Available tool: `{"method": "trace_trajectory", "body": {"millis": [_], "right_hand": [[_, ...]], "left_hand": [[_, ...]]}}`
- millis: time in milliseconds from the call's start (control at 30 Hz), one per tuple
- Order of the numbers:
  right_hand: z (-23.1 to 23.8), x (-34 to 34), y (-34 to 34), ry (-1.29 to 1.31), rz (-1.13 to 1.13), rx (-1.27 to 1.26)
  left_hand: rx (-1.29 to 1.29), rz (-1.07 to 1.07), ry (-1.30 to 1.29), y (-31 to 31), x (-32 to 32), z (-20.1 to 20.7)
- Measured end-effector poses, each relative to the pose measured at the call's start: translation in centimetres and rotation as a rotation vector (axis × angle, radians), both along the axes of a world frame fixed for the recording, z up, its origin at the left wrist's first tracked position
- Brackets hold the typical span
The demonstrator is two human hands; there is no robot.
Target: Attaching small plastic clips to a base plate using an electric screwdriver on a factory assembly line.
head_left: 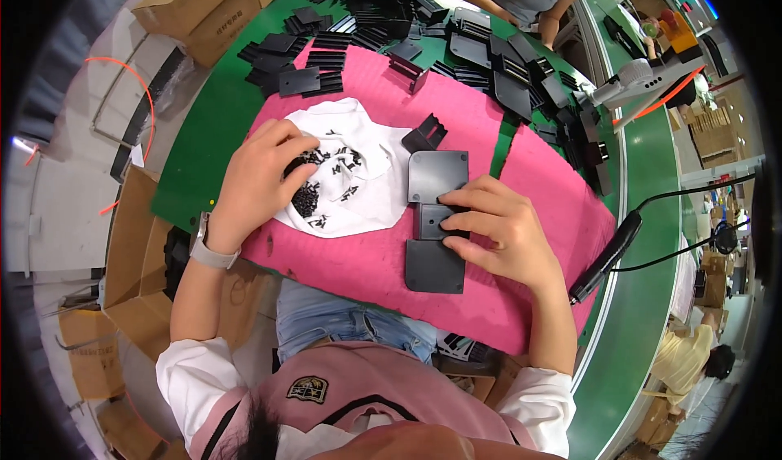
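My left hand (pixel 262 175) rests at the left side of a white cloth (pixel 379 203). Its thumb and bent fingers are apart, touching a pile of small black screws (pixel 306 199) on that cloth. More of these screws lie loosely scattered across it. My right hand (pixel 501 228) grips the middle of a black plastic bracket (pixel 437 266), which has a wide flat plate at either end. The bracket lies on a pink foam mat (pixel 366 269). Just above it sits a smaller black ribbed piece (pixel 425 134).
Many black plastic parts (pixel 371 16) are heaped along the far side of the green table (pixel 191 163). A black corded tool (pixel 607 256) lies at the right edge. Cardboard boxes (pixel 199 16) stand at left. Another person (pixel 525 0) works across the table.
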State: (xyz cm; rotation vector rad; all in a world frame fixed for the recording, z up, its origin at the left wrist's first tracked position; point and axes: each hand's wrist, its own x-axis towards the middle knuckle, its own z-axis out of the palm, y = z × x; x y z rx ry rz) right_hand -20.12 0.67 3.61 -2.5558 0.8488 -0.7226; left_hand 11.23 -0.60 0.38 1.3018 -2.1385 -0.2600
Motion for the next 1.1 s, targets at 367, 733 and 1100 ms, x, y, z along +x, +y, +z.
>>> {"method": "trace_trajectory", "body": {"millis": [367,733,1100], "right_hand": [[1.7,-0.8,2.1,0.216,-0.075,0.116],[2.8,-11.6,6.5,0.051,-1.270,-0.305],[-2.5,-19.4,4.4,-0.185,-1.304,0.250]], "left_hand": [[-0.117,0.058,0.009,-0.3,-0.8,-0.3],[-0.035,0.074,0.209,-0.5,-1.1,0.5],[1.195,-0.396,1.357,0.4,-7.8,0.2]]}}
